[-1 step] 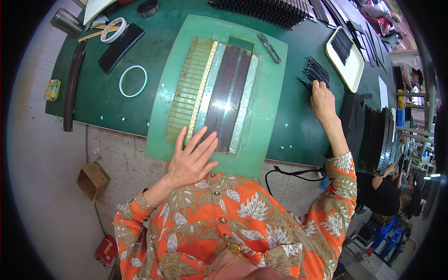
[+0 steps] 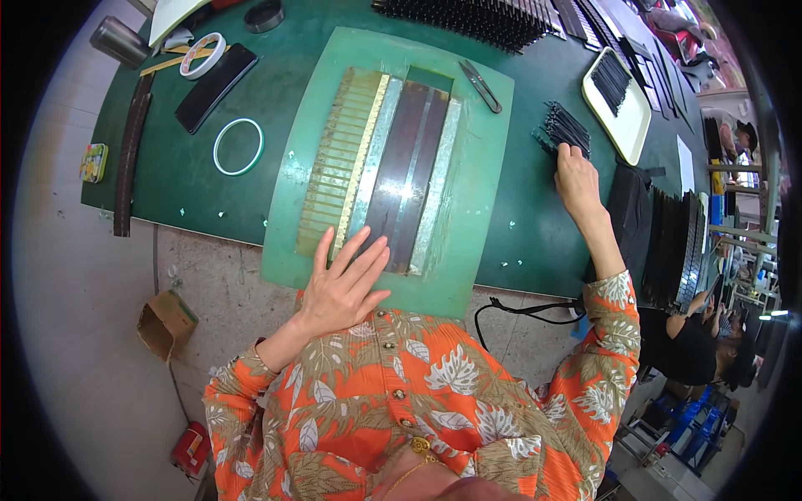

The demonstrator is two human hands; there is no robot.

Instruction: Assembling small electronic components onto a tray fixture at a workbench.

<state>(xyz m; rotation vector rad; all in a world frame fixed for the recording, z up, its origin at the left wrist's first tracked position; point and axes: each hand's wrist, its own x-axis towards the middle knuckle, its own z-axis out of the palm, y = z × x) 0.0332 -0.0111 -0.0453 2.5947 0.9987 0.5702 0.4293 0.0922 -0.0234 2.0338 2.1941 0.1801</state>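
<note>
My left hand [image 2: 341,284] lies flat with fingers spread over the near edge of a slotted jig board [image 2: 338,150]. This board has a yellowish ridged strip on its left, dark brown bars in the middle and metal strips alongside. It rests on a light green mat [image 2: 484,184]. Off to the right, my right hand [image 2: 578,179] is at the near end of a loose pile of thin black strips [image 2: 566,125], its fingertips pinched together on them. How many strips are between the fingertips is hidden.
Thread snips [image 2: 480,86] lie at the mat's far right corner. A cream tray [image 2: 622,125] holds more black strips. To the left are a tape roll [image 2: 239,146], a black phone-like slab [image 2: 217,88] and a metal cup [image 2: 119,40]. Black comb-like racks [image 2: 476,21] stand at the back.
</note>
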